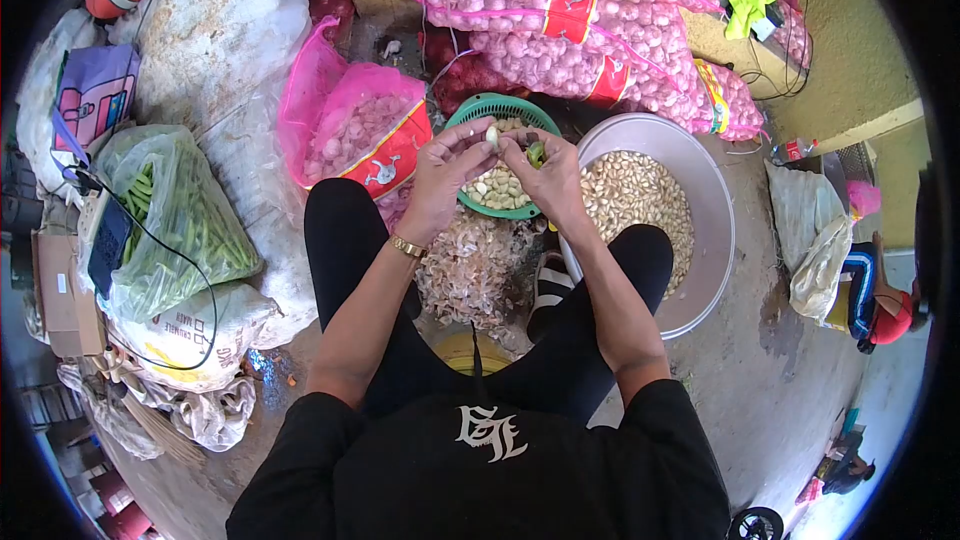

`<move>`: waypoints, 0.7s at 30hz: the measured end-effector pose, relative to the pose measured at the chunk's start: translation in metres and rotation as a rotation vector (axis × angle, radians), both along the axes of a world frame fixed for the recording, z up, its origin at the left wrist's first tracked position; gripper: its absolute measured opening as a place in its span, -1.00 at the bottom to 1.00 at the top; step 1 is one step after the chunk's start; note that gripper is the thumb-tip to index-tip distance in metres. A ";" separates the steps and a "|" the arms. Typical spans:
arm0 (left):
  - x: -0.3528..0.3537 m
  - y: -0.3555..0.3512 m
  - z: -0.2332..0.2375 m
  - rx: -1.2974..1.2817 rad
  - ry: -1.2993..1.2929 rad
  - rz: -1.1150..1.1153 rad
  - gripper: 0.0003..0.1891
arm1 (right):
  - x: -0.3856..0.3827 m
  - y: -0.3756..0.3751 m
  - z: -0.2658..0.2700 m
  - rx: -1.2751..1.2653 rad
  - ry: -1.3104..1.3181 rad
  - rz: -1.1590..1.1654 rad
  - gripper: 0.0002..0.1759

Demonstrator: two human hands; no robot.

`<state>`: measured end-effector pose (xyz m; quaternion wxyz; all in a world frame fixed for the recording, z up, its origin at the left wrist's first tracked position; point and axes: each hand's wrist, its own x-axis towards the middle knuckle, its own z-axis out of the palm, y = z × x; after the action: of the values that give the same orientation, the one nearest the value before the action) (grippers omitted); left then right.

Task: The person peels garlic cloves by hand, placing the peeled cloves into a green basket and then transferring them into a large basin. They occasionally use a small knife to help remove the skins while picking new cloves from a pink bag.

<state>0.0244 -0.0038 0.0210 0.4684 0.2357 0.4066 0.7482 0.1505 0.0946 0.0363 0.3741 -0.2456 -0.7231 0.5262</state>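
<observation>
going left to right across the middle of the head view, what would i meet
Clear bag of green pods, open pink mesh bag, green basket, pale tub of garlic cloves, crumpled pale sack

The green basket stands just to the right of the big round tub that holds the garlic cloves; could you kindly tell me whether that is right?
Not quite: the head view shows the green basket just to the left of the big round tub that holds the garlic cloves.

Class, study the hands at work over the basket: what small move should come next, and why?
Probably peel off any skin left on the pale clove, then release it: the left hand and right hand pinch it over the green basket of similar cloves, with loose skins piled nearby.
</observation>
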 end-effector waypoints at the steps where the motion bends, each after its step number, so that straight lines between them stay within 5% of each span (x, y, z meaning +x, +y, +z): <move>1: 0.000 0.000 -0.001 0.012 0.048 0.013 -0.64 | 0.001 -0.001 0.002 -0.023 -0.020 0.001 -0.81; 8: 0.003 -0.002 0.000 0.002 0.658 0.163 -0.62 | 0.005 0.003 0.005 -0.154 -0.135 0.031 -0.77; 18: 0.006 -0.005 0.008 -0.033 0.677 0.101 -0.61 | -0.002 0.004 -0.003 -0.155 -0.037 -0.016 -0.85; 21: 0.003 0.000 -0.009 0.022 0.366 0.035 -0.62 | -0.004 0.005 -0.008 -0.162 -0.015 -0.022 -0.85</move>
<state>0.0269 -0.0035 0.0120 0.3707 0.3660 0.4811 0.7052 0.1466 0.1001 0.0282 0.3533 -0.2869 -0.6781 0.5771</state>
